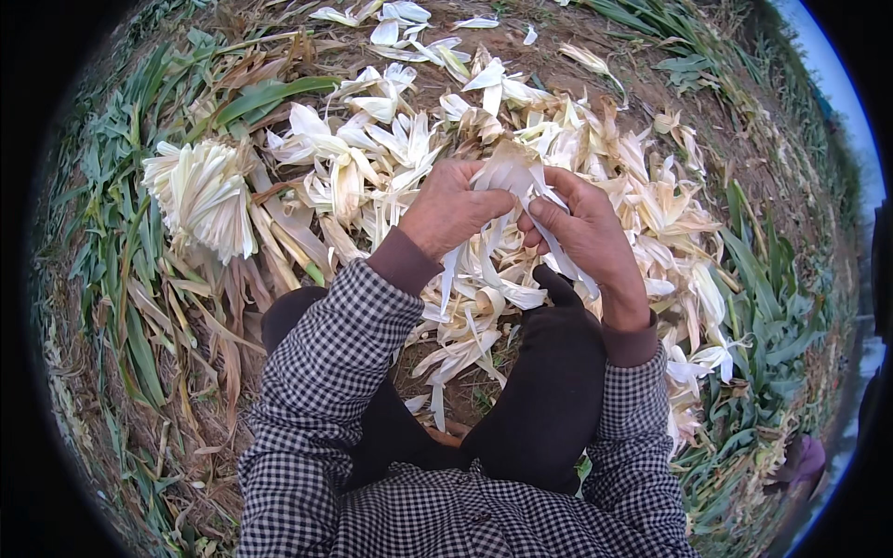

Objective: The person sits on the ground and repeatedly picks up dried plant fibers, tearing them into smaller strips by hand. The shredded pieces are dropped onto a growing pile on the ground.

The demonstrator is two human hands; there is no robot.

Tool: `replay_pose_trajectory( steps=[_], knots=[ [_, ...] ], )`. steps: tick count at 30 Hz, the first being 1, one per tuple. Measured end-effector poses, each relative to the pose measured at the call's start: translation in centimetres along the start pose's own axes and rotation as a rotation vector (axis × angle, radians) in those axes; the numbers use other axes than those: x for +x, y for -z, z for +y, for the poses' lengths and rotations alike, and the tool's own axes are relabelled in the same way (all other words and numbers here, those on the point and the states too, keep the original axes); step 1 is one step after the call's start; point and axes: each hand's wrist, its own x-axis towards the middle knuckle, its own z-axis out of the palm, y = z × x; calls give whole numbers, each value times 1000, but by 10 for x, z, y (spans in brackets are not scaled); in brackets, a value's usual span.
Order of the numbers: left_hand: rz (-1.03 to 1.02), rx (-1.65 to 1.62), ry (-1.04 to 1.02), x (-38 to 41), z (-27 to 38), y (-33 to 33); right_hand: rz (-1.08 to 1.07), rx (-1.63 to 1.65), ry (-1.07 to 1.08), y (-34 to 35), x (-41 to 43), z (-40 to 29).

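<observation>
My left hand [457, 206] and my right hand [582, 227] are raised close together above a loose heap of pale corn husks [404, 150]. Between them they hold one whitish corn husk [513, 167], its brownish end up and its long strips hanging down. The left thumb and fingers pinch its left side. My right thumb presses on a strip at the right side, with the other fingers curled behind. Part of the husk is hidden by the fingers. To the left, a thick fanned bundle of pale husks [202, 199] rests on cut corn stalks.
Green corn leaves and stalks [111, 167] lie along the left, with more leaves [767, 300] at the right. Husks are scattered over brown soil [516, 49] ahead. My bent knees in dark trousers [544, 390] flank the near ground. A purple thing [806, 460] shows at the lower right.
</observation>
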Motion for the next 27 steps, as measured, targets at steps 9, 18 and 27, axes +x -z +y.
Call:
replay_pose_trajectory(
  steps=[9, 18, 27],
  knots=[
    [173, 267, -65, 5, -5, 10, 24, 42, -20, 1, -3, -4],
    [323, 731, -92, 3, 13, 14, 24, 88, 12, 8, -6, -8],
    [416, 943, -419, 1, 0, 23, 67, -232, 129, 15, 7, 18]
  ],
)
